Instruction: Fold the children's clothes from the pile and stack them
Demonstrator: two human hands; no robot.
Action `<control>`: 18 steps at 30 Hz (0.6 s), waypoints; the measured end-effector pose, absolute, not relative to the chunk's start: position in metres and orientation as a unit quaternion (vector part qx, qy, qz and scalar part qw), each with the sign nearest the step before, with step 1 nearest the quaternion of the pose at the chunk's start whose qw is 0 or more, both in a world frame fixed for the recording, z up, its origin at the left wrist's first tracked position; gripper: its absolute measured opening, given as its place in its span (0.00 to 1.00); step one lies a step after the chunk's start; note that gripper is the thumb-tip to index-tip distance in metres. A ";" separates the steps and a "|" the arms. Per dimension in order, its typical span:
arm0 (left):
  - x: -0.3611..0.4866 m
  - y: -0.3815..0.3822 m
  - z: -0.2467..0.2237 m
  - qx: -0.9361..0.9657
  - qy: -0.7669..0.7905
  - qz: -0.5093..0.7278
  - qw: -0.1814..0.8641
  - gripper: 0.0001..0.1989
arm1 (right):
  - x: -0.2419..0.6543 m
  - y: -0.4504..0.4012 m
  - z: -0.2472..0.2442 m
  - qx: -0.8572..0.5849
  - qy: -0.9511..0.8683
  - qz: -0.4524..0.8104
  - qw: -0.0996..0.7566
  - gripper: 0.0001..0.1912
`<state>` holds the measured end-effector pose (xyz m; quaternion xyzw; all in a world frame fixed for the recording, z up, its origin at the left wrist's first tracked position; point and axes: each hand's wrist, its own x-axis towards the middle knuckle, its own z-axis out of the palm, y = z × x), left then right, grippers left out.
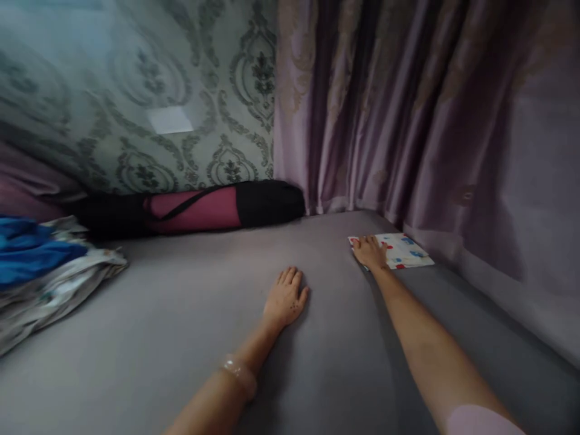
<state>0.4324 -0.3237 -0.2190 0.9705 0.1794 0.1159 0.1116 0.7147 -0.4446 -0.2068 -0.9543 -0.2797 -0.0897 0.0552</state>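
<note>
My left hand (284,297) lies flat, fingers released, on the grey bed (181,314); my right hand (369,251) presses, unclenched, on one folded patterned cloth (405,251).

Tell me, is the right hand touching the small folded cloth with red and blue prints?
Touching. In the head view the right hand lies flat on the near left edge of the folded cloth, fingers overlapping it with no gap, on the grey mattress.
</note>
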 end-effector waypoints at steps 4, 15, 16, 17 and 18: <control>0.432 -0.327 -0.214 0.960 0.177 0.167 0.140 0.21 | 0.715 -0.449 -0.214 -0.933 -0.337 -0.119 0.050 0.26; 0.429 -0.316 -0.211 0.937 0.295 0.153 0.104 0.15 | 0.612 -0.388 -0.252 -0.897 -0.436 -0.027 0.072 0.38; 0.428 -0.315 -0.210 0.927 0.322 0.153 0.119 0.16 | 0.594 -0.385 -0.252 -0.891 -0.447 -0.027 0.069 0.38; 0.427 -0.313 -0.210 0.913 0.348 0.157 0.141 0.17 | 0.576 -0.383 -0.253 -0.886 -0.458 -0.031 0.066 0.38; 0.426 -0.311 -0.209 0.898 0.372 0.165 0.168 0.18 | 0.560 -0.383 -0.253 -0.880 -0.469 -0.035 0.064 0.38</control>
